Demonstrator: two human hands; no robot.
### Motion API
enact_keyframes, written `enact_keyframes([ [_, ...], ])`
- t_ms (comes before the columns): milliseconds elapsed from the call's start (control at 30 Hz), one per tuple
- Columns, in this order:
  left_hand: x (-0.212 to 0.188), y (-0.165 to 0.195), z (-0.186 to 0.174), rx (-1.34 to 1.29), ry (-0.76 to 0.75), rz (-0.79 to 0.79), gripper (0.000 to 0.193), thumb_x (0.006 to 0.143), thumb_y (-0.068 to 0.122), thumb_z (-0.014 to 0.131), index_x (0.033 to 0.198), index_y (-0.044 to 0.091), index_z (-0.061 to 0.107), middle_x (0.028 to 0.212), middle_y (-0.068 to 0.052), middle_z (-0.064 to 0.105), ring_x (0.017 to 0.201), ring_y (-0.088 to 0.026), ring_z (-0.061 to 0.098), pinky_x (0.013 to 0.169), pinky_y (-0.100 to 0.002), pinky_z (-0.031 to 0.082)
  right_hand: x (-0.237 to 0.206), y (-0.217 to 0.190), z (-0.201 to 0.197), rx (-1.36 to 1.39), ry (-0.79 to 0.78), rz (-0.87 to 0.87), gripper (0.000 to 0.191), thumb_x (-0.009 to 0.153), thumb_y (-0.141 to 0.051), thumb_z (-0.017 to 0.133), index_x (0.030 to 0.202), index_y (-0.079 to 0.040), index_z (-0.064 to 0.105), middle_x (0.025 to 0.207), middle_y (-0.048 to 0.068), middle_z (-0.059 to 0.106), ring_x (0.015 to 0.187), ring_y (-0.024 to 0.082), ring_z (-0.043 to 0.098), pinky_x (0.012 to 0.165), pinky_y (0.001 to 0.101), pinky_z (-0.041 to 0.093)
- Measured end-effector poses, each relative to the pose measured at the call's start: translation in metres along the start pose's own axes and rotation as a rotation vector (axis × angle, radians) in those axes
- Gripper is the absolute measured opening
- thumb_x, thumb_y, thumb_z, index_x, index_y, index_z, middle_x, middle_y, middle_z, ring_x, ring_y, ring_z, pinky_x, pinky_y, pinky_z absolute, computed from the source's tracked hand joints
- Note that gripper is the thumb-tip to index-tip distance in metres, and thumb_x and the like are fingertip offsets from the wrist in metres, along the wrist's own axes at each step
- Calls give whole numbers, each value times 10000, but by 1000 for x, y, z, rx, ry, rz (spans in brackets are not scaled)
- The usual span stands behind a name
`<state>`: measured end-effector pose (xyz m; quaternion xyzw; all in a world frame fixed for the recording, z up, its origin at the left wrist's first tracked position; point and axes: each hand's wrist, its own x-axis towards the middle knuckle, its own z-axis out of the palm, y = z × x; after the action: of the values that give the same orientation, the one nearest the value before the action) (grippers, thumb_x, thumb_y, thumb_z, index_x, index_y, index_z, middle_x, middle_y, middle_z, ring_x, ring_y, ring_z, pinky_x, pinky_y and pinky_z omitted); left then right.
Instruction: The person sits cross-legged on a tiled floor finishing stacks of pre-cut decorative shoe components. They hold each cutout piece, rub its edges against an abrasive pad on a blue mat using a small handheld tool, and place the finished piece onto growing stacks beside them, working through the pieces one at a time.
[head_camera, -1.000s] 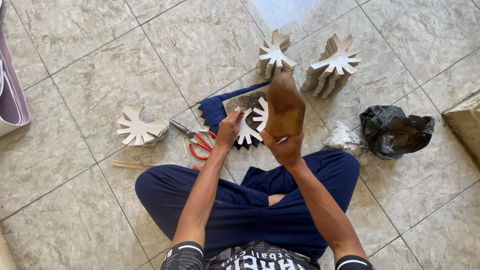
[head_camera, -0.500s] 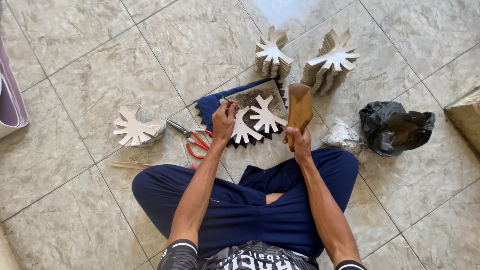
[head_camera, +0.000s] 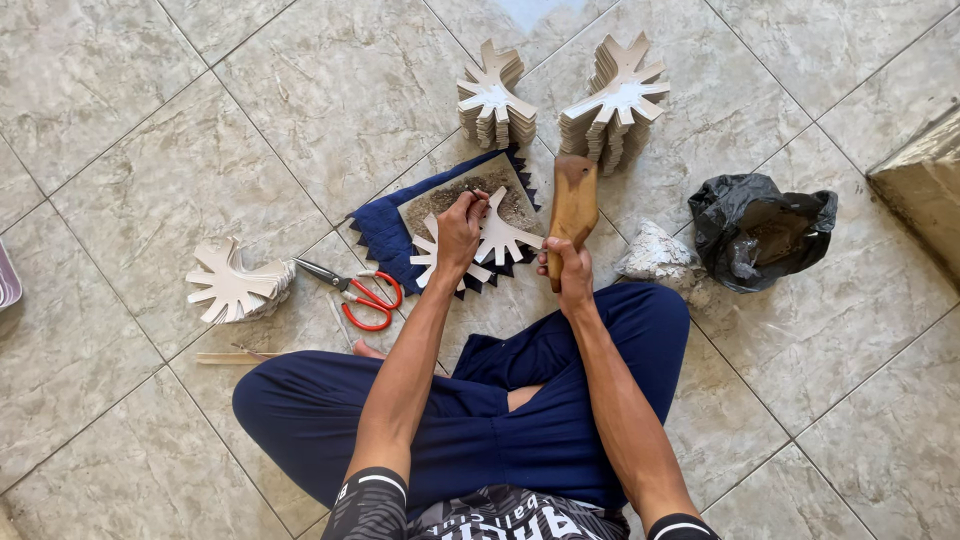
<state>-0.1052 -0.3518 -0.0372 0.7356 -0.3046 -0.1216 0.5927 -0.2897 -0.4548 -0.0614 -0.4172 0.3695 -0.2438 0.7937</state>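
Swinging down from its raised position, the mallet (head_camera: 573, 203) in the right hand (head_camera: 572, 272) nears the punch gripped by the left hand (head_camera: 460, 232) over the cutout (head_camera: 497, 238).

Wooden mallet (head_camera: 573, 205): flat brown paddle w/ a handle, held upright, head raised just above the stack's right edge. Small tool (head_camera: 470, 193): thin, dark, pinched upright, tip down on the cutout stack (head_camera: 495, 240). Stack: pale, branch-shaped card pieces, lying flat on a dark blue cloth (head_camera: 385, 232) on the tile floor, just in front of the crossed legs.
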Motion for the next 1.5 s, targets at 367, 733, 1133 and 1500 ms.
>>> enact_keyframes([
  [367,0,1,0,2,-13,19,94,1026,41,595,1049,-18,665,909,-143,754,814,-175,758,715,-311,601,-3,0,7,-213,-10,-41,397,861,-312,717,1063,10,602,805,73,620,683,160,601,616,314,532],
  [733,-1,8,-2,223,-54,258,116,1002,58,615,1101,19,661,1068,-174,720,961,-375,716,794,-421,581,-71,-99,61,-669,-68,-742,732,827,-236,832,1421,5,477,1173,139,686,1041,267,705,926,372,576],
  [1133,-1,10,-3,148,-83,-107,150,1089,126,578,1104,26,689,951,-195,744,905,-321,766,752,-411,587,-49,-47,23,-891,45,-442,740,773,-299,830,1385,-13,526,1115,176,718,1026,297,716,892,375,543],
  [1500,-24,-1,-16,-146,40,-166,188,1052,152,608,1089,-14,687,938,-94,755,882,-161,753,799,-293,616,-13,-14,-2,-613,98,-332,478,835,-303,792,1165,6,638,1026,86,712,916,167,656,843,313,532],
])
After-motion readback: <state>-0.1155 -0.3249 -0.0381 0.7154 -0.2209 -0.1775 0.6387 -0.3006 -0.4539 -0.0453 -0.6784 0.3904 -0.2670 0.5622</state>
